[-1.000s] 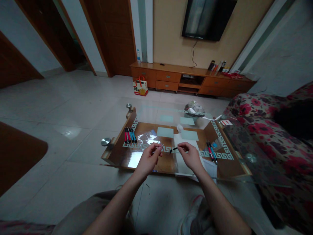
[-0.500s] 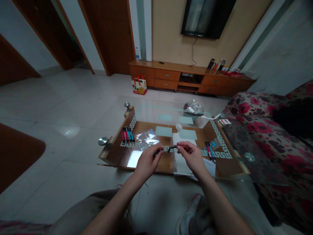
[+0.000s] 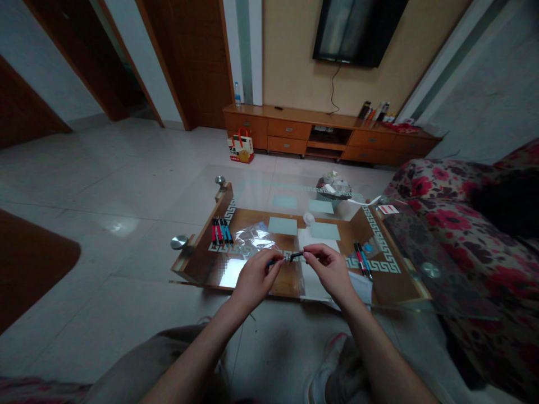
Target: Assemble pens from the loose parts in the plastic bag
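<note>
Over the glass table, my left hand (image 3: 255,278) pinches a dark pen part (image 3: 273,262) with a bluish tint, mostly covered by my fingers. My right hand (image 3: 328,268) grips a slim black pen part (image 3: 297,254) between thumb and fingertips. The facing ends of the two parts meet or nearly meet; contact is too small to confirm. Left of my hands, several red and blue pens (image 3: 222,232) lie side by side. Beyond my left hand is a crumpled clear plastic bag (image 3: 255,235). To the right, a few red and blue pens (image 3: 362,261) rest on the glass.
The glass table (image 3: 269,174) has a key-pattern border and a wooden lower shelf. A white sheet or box (image 3: 314,278) shows beneath my right hand. A full basket (image 3: 334,188) is at the far side. A floral sofa (image 3: 475,230) stands at right, a TV cabinet (image 3: 286,129) beyond.
My hands have come slightly closer, and the gap between the two pen parts has narrowed. The pens and bag on the table have stayed put.
</note>
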Demonstrator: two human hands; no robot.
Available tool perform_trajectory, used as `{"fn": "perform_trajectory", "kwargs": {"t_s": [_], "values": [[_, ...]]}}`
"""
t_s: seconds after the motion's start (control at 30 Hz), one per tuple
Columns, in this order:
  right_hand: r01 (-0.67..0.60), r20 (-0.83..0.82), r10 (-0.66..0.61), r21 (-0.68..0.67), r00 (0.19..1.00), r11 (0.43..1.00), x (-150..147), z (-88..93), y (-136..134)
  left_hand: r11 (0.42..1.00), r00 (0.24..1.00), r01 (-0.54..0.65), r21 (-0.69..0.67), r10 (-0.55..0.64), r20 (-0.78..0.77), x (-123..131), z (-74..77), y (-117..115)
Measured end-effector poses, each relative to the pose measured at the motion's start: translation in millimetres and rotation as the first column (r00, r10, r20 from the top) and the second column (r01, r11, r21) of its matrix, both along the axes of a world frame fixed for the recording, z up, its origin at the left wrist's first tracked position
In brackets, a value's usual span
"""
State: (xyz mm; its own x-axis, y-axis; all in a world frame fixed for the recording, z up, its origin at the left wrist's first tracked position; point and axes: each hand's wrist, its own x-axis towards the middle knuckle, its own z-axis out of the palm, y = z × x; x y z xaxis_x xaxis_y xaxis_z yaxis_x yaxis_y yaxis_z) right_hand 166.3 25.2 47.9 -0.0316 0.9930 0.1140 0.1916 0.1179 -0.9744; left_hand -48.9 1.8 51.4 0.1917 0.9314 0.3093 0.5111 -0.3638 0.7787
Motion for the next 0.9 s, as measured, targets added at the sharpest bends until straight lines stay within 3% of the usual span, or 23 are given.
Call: {"fn": "perform_trajectory", "kwargs": {"t_s": [0.53, 0.9], "values": [[-0.049, 0.133, 0.041, 0.056, 0.99, 0.997, -5, 13.2, -9, 0.999, 0.999, 0.037, -0.005, -0.038, -0.022, 1, 2.6, -1], [-0.079, 0.211, 0.06, 0.08, 0.976, 0.994, -3, 10.5, -8, 0.997, 0.996, 0.073, -0.034, -0.075, -0.039, 1, -1.3, -2]]}}
